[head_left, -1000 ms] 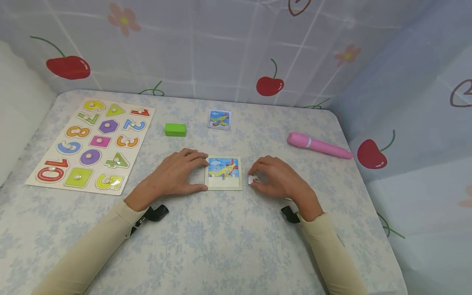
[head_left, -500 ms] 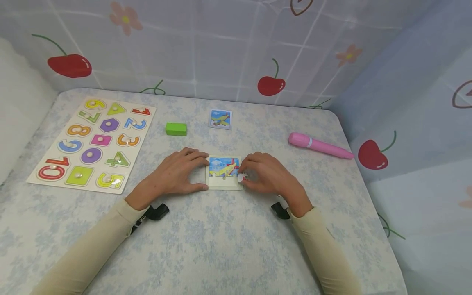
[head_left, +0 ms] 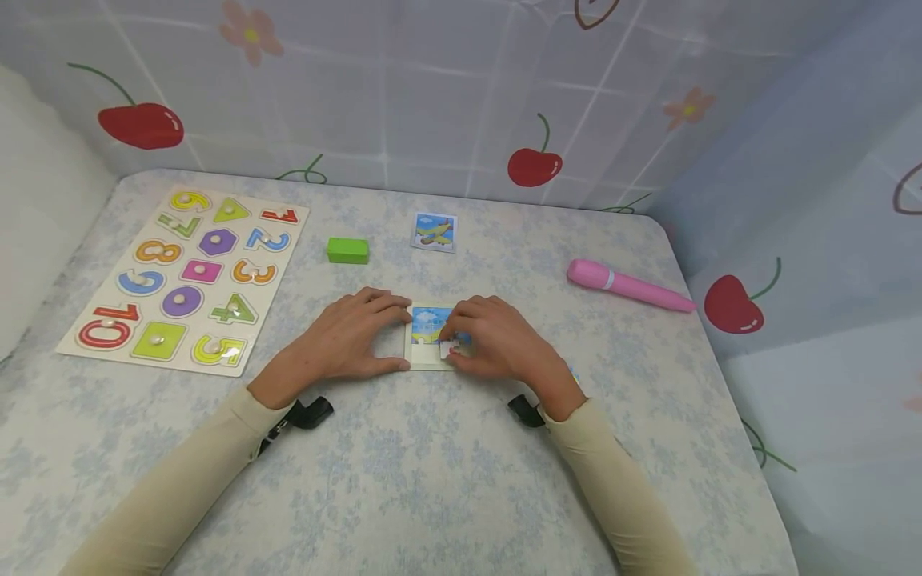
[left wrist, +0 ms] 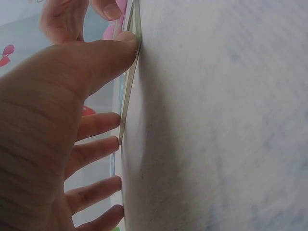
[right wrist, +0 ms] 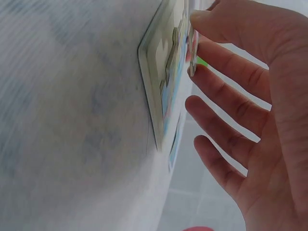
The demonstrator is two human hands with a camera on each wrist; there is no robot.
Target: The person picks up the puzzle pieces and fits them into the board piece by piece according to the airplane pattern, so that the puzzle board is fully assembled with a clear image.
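Note:
A small jigsaw tray (head_left: 421, 363) with an airplane picture lies on the table; its upper part holds fitted pieces, while a pale bare strip shows below. My left hand (head_left: 346, 338) rests at the tray's left edge, thumb and fingertips touching it, the fingers fairly straight in the left wrist view. Above the tray, my right hand (head_left: 497, 340) pinches a jigsaw piece (head_left: 447, 350) between thumb and fingers. In the right wrist view this piece (right wrist: 193, 48) is seen edge-on, apart from the tray's surface. The right hand hides the tray's right side in the head view.
A number-and-shape peg board (head_left: 189, 317) lies at the left. Behind the tray are a green block (head_left: 348, 250) and an airplane picture card (head_left: 434, 231). A pink pen-shaped object (head_left: 634, 288) lies at the right. Something colourful (head_left: 574, 374) peeks out beside the right wrist.
My right hand has moved left with the jigsaw piece, from beside the tray's right edge to above it. The left hand has stayed at the left edge.

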